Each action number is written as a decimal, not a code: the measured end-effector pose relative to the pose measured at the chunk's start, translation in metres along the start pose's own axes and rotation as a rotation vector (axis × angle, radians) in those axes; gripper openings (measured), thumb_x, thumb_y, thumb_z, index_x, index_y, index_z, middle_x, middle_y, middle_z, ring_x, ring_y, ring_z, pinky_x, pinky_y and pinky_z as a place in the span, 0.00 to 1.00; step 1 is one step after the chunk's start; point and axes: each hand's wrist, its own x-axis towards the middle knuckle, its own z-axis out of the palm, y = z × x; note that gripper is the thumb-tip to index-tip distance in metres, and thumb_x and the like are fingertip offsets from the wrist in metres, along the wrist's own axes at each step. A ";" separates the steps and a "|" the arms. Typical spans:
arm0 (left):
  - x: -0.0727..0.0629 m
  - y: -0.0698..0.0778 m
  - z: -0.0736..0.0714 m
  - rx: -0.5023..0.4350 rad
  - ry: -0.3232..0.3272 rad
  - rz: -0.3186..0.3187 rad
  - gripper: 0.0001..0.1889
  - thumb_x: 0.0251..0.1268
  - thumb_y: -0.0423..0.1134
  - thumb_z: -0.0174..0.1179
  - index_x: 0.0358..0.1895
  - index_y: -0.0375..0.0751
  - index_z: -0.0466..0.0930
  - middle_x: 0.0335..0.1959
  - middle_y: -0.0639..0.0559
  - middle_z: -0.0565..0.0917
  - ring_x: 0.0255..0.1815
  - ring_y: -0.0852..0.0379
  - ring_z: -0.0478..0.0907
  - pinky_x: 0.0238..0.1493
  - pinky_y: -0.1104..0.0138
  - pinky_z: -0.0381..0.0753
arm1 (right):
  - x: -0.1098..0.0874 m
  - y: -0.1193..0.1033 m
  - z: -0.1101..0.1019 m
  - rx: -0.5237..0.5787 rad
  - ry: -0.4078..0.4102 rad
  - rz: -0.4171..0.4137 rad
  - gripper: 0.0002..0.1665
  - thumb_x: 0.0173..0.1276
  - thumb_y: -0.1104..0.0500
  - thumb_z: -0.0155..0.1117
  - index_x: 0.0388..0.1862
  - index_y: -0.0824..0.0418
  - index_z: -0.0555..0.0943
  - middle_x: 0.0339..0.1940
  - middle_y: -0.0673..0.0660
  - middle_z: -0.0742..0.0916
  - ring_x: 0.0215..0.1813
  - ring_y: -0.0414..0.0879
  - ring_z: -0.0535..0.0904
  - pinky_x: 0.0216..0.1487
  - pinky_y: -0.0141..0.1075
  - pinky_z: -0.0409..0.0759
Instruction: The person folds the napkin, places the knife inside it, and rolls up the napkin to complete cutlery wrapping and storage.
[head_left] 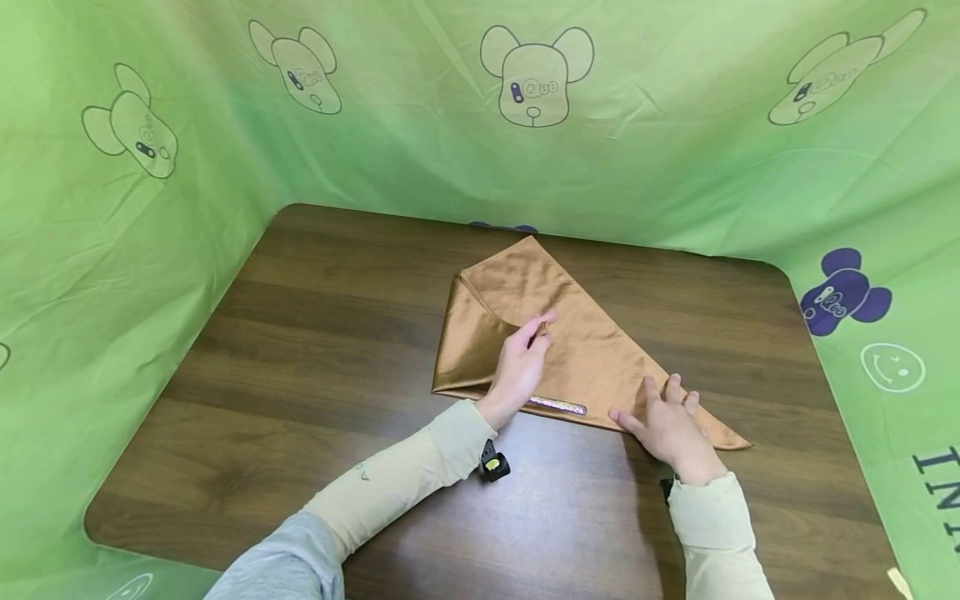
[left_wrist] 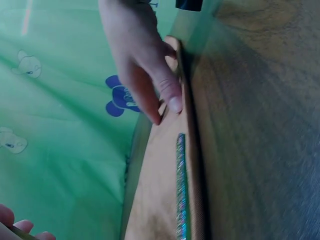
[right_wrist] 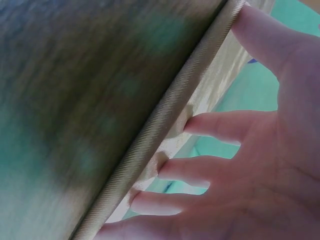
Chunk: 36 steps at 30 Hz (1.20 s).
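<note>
A bronze satin cloth (head_left: 600, 350), folded roughly into a triangle, lies on the table; its left side (head_left: 472, 333) is turned over as a flap. My left hand (head_left: 519, 367) pinches the flap's edge above the middle of the cloth. Spread out near the right-hand point of the cloth, my right hand (head_left: 670, 423) presses on it with its fingertips. In the right wrist view the fingers (right_wrist: 215, 125) touch the cloth beside its rolled front edge (right_wrist: 155, 125). A narrow glittery strip (head_left: 558, 406) lies along that front edge, its left part hidden by my left wrist.
The brown wooden table (head_left: 300, 350) has rounded corners. Green printed fabric (head_left: 412, 142) surrounds its back and sides. A small black device with a yellow patch (head_left: 493, 463) is at my left cuff.
</note>
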 end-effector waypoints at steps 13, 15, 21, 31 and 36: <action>-0.008 -0.015 0.019 0.028 -0.042 0.002 0.20 0.68 0.29 0.45 0.60 0.36 0.76 0.67 0.42 0.73 0.74 0.46 0.61 0.73 0.62 0.60 | 0.001 -0.002 0.000 -0.008 0.009 0.000 0.59 0.67 0.30 0.51 0.74 0.75 0.47 0.70 0.87 0.43 0.66 0.90 0.38 0.47 0.82 0.55; -0.009 -0.018 0.021 0.032 -0.052 -0.002 0.20 0.68 0.29 0.45 0.60 0.35 0.76 0.67 0.42 0.73 0.74 0.45 0.61 0.73 0.62 0.60 | 0.001 -0.002 -0.001 -0.009 0.011 0.000 0.59 0.67 0.30 0.52 0.74 0.75 0.47 0.70 0.87 0.43 0.66 0.90 0.38 0.47 0.83 0.55; -0.013 -0.028 0.027 0.064 -0.083 -0.036 0.20 0.69 0.28 0.44 0.60 0.33 0.77 0.65 0.43 0.75 0.74 0.46 0.61 0.74 0.63 0.57 | 0.001 -0.002 0.000 -0.007 0.015 0.001 0.59 0.67 0.30 0.52 0.74 0.75 0.48 0.70 0.87 0.43 0.66 0.90 0.38 0.48 0.83 0.55; -0.021 -0.037 0.035 0.212 -0.165 -0.074 0.20 0.68 0.31 0.45 0.59 0.35 0.77 0.68 0.42 0.72 0.76 0.44 0.55 0.78 0.55 0.44 | 0.001 -0.001 0.001 -0.002 0.019 -0.002 0.59 0.67 0.31 0.53 0.74 0.75 0.47 0.70 0.87 0.43 0.66 0.90 0.38 0.47 0.83 0.53; -0.023 -0.039 0.038 0.257 -0.185 -0.055 0.20 0.67 0.29 0.45 0.58 0.33 0.77 0.68 0.41 0.71 0.77 0.42 0.54 0.78 0.52 0.42 | 0.000 -0.001 0.000 -0.006 0.013 0.002 0.60 0.66 0.30 0.52 0.74 0.75 0.47 0.70 0.88 0.43 0.66 0.90 0.38 0.47 0.83 0.54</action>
